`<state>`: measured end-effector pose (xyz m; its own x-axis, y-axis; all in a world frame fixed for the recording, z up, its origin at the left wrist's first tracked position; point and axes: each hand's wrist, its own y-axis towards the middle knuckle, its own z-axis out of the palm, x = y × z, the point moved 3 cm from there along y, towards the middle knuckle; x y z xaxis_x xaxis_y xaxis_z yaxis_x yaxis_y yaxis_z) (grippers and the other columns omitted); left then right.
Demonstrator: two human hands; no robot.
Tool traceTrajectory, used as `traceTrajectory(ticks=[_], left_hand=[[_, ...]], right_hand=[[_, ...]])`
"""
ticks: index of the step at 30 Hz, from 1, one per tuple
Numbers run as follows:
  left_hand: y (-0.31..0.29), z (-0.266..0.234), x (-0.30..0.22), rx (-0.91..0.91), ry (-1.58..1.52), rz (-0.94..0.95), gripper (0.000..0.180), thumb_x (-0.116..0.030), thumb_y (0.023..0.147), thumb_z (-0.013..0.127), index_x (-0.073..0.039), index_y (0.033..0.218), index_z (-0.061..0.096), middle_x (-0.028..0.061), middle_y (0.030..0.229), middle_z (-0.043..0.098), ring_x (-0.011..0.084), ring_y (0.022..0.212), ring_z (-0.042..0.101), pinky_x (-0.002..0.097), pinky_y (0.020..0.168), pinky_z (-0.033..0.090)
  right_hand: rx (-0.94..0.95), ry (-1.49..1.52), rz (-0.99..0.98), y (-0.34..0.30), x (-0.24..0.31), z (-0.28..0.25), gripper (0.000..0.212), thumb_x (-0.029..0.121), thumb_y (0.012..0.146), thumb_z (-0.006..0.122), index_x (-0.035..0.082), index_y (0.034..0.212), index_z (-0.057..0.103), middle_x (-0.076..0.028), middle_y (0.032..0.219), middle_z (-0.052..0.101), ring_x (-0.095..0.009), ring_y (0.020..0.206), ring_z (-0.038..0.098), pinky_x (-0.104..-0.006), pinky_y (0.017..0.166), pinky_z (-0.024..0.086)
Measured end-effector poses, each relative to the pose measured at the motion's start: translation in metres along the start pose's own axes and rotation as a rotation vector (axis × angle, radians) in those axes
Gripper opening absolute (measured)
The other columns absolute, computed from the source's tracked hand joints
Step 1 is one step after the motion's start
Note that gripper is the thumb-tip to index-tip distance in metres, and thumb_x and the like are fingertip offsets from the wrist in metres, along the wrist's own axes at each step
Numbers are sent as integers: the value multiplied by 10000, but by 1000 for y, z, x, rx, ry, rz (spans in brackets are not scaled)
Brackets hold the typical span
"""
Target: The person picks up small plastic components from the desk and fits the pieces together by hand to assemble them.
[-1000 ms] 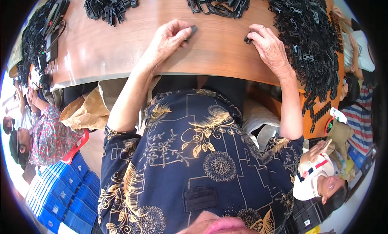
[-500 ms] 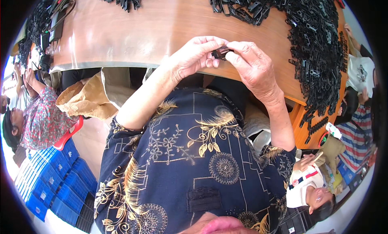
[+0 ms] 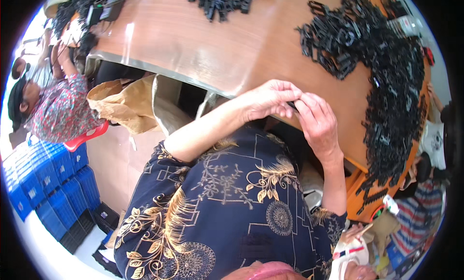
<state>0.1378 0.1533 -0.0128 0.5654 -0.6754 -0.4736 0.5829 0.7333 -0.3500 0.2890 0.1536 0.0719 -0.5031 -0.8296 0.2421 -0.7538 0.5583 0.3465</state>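
My left hand (image 3: 271, 100) and my right hand (image 3: 317, 121) meet above the table's near edge, their fingertips pinched together. Between them is a small black plastic part (image 3: 292, 105), mostly hidden by the fingers. Both hands are closed on it. Beyond and to the right, a large heap of black plastic clip-like parts (image 3: 394, 96) covers the right side of the wooden table (image 3: 203, 48). A smaller pile of similar parts (image 3: 220, 2) lies at the far edge of view.
A brown paper sack (image 3: 128, 108) stands below the table edge at left. Stacked blue crates (image 3: 53, 178) are on the floor beside a person in a floral top (image 3: 63, 111). More people sit at right, one in a striped garment (image 3: 420, 217). A clear container (image 3: 405, 26) stands behind the heap.
The view has turned, so the scene sits lower and the table appears tilted. My hands have drawn closer together, and the fingers now cover more of the black part.
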Motion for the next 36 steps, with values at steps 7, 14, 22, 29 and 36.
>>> traceTrajectory(ticks=[7, 14, 22, 29, 36], left_hand=[[-18, -6, -30, -249, 602, 145, 251, -290, 964, 608, -45, 1012, 596, 59, 791, 654, 130, 635, 646, 255, 567, 520], [-52, -74, -174, -1114, 1847, 920, 277, -284, 868, 676, -80, 1047, 617, 110, 876, 641, 300, 813, 653, 395, 711, 521], [-37, -95, -229, -1205, 2064, 533, 296, -318, 854, 662, -43, 872, 554, 170, 775, 650, 368, 760, 652, 468, 691, 506], [-29, -101, -228, -1054, 2119, 686, 211, -212, 817, 636, -45, 903, 540, 187, 847, 619, 376, 819, 632, 484, 718, 496], [-47, -85, -204, -866, 1412, 783, 406, -140, 822, 720, -56, 1193, 580, 48, 832, 640, 169, 774, 644, 291, 668, 509]], right_hand=[[-49, -4, 110, 4, 3, 18, 271, 0, 799, 643, 5, 1069, 629, -114, 1045, 655, -254, 907, 646, -362, 776, 521], [-103, 73, 238, -8, -3, 36, 259, -37, 787, 674, 22, 1035, 629, -97, 982, 652, -259, 850, 617, -357, 741, 521], [-59, 68, 270, -8, -5, 37, 274, -49, 776, 677, 15, 1037, 623, -115, 912, 621, -274, 854, 608, -367, 753, 521], [-90, 73, 266, -6, -3, 38, 263, -54, 791, 660, 13, 1043, 623, -119, 909, 616, -283, 842, 601, -373, 754, 517], [-195, 446, 653, -15, -2, 38, 211, -11, 878, 635, -4, 1088, 613, -101, 897, 646, -195, 742, 647, -289, 635, 510]])
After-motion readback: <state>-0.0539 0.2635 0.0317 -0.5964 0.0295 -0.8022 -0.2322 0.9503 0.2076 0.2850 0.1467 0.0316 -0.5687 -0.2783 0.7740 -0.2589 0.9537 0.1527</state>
